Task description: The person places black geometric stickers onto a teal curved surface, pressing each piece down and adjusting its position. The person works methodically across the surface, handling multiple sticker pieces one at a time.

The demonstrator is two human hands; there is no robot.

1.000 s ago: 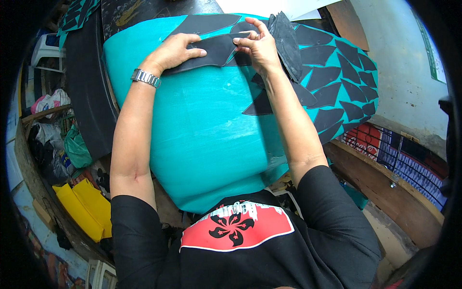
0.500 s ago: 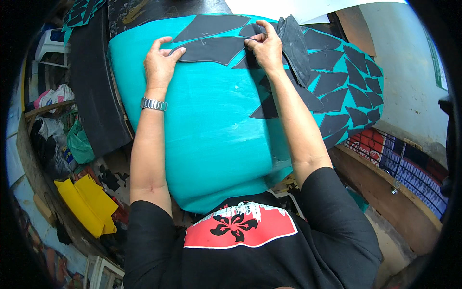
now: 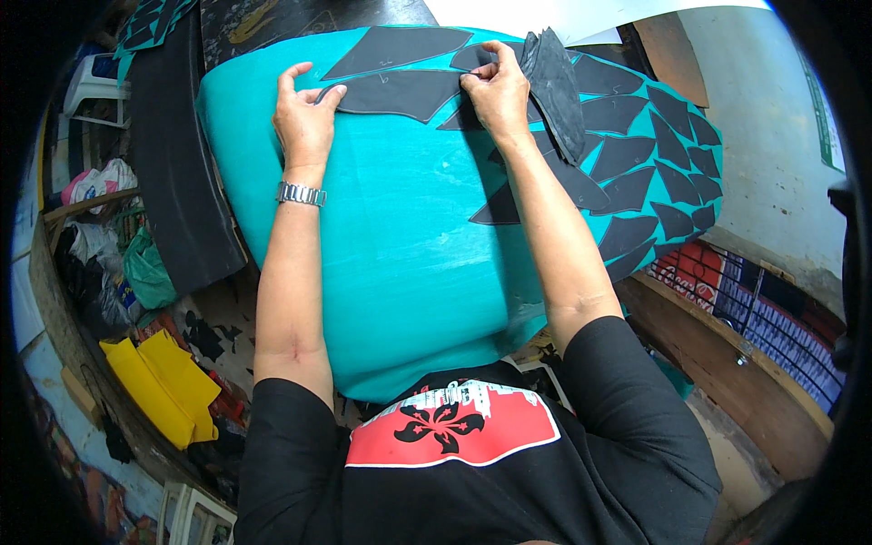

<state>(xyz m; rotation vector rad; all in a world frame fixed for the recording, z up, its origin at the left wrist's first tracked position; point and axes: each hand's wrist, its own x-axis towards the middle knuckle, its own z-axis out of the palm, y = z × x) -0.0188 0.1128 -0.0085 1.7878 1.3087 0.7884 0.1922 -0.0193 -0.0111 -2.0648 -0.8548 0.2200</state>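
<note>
Closest to where the person stands, the teal sheet spreads bare. Farther up it, a pointed dark piece pokes out beside the right forearm; a sweep of that arm could drag it askew, I'd say.

Then come the 2 hands, with the black piece flat between them, toward the sheet's far edge. The left hand has its grip closed at the left end, thumb on top, 1 finger lifted clear. The right hand pinches the right tip between thumb and finger. To my eye, an uneven tug could twist or buckle this thin piece, and a push too far away could slide it over its neighbour. The right knuckles are also near the stacked pieces, so a bump might scatter those.

The piece's long axis runs crosswise, left to right, tilting slightly away at the right; its sharp far corner points right.

Beyond lie the neighbouring piece, nearly parallel, then the dark bench and a white sheet.
</note>
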